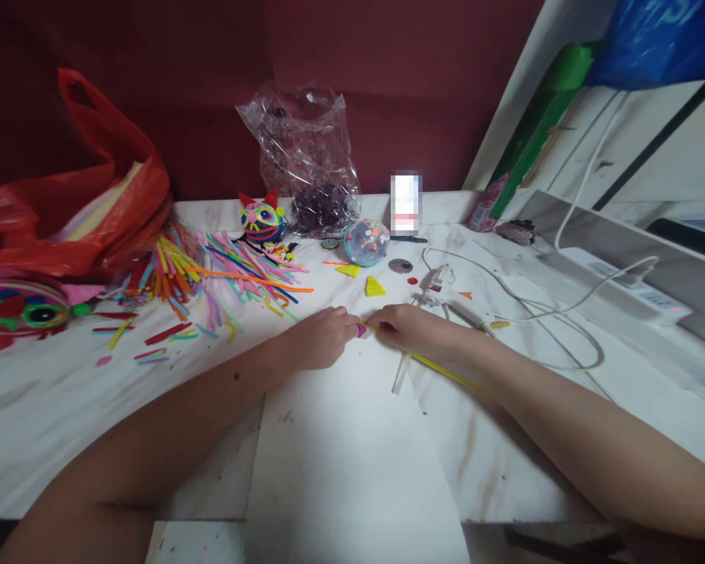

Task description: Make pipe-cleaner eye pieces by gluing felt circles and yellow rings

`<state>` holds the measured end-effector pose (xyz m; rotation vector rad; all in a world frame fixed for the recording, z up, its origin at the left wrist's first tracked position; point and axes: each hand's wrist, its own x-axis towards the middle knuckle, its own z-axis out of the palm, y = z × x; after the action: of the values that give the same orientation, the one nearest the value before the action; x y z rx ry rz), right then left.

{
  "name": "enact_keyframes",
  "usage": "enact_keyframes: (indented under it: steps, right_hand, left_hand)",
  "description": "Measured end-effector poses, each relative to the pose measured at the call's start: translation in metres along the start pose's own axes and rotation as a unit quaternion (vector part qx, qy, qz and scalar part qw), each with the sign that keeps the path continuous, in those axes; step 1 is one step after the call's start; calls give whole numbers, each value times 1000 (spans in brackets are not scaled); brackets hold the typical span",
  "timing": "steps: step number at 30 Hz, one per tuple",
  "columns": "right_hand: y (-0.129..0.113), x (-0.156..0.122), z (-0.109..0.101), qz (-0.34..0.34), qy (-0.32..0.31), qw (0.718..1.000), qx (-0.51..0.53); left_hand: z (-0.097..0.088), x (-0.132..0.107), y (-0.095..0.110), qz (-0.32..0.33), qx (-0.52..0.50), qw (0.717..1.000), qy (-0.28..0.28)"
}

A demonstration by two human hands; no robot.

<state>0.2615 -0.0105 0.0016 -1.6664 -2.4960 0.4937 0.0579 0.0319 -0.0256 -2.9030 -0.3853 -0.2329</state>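
My left hand (324, 337) pinches a small pink and purple piece (362, 330) over the top of a white paper sheet (352, 462). Right beside it, my right hand (400, 325) has its fingers closed on a yellow pipe cleaner (446, 370), whose long end trails out under my right wrist. The fingertips of both hands nearly meet at the pink piece, and they partly cover it. A translucent glue stick (399, 374) lies just below my right hand. Two yellow fuzzy pieces, one a triangle (374, 287), rest beyond my hands.
A glue gun (438, 286) with a looping white cable lies right, near a power strip (623, 286). Behind are a clear dome (366, 243), a colourful animal head (262, 217) and a plastic bag (323, 172). Bundled pipe cleaners (176, 258) and a red bag (94, 211) lie left.
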Motion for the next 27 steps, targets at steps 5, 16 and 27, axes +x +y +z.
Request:
enact_keyframes:
  steps: [5,16,27]
  right_hand:
    - [5,-3,-8,-27,-16,997,66]
    - [5,6,7,-71,10,997,-29]
    - [1,4,6,-52,22,998,-18]
  left_hand:
    - [-3,0,2,-8,-2,1000,-16]
    - [-8,2,3,-28,-17,999,-23]
    - [-12,2,3,-42,-62,997,1]
